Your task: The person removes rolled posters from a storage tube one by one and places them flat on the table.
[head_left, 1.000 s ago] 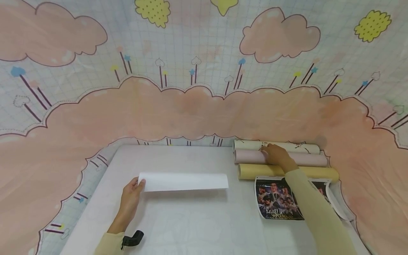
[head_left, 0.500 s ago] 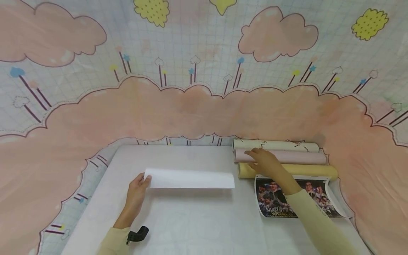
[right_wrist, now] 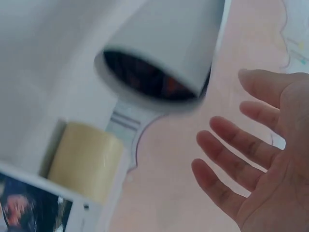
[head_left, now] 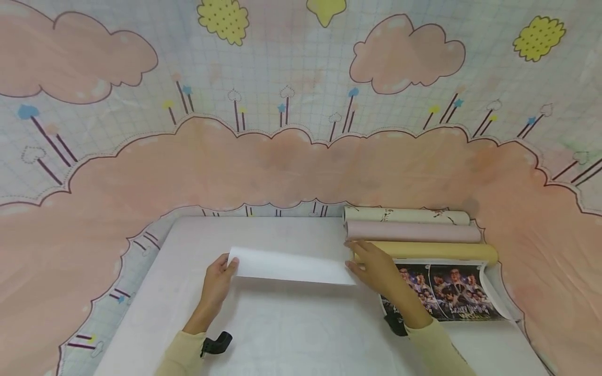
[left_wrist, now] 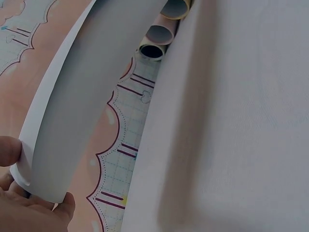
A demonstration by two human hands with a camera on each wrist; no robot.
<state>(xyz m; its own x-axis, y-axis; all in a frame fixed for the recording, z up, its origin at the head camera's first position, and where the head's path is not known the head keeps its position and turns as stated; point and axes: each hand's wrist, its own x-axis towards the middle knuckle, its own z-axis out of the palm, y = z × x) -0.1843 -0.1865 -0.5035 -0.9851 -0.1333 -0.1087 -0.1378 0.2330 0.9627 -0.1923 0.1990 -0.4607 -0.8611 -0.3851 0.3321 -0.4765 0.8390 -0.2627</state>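
A loosely rolled poster [head_left: 291, 267], white outside, is held above the white table by my left hand [head_left: 215, 284], which pinches its left end. In the left wrist view, thumb and fingers [left_wrist: 8, 151] grip the curled edge. The right wrist view shows a dark picture inside the roll's open end [right_wrist: 145, 77]. My right hand [head_left: 378, 267] is just at the roll's right end in the head view, fingers spread. In the right wrist view that same hand [right_wrist: 260, 154] is open, apart from the roll, with nothing in it.
At the back right lie three rolls side by side: a cream one [head_left: 409, 215] with a branch pattern, a pale pink one [head_left: 414, 232] and a yellow one [head_left: 447, 251]. In front of them lies a printed poster [head_left: 465, 292] with a curling right edge. A patterned cloth [head_left: 263, 167] hangs behind.
My right hand has moved from the cream and pink rolls toward the front left, to the right end of the held poster. My left hand has carried the poster slightly right.
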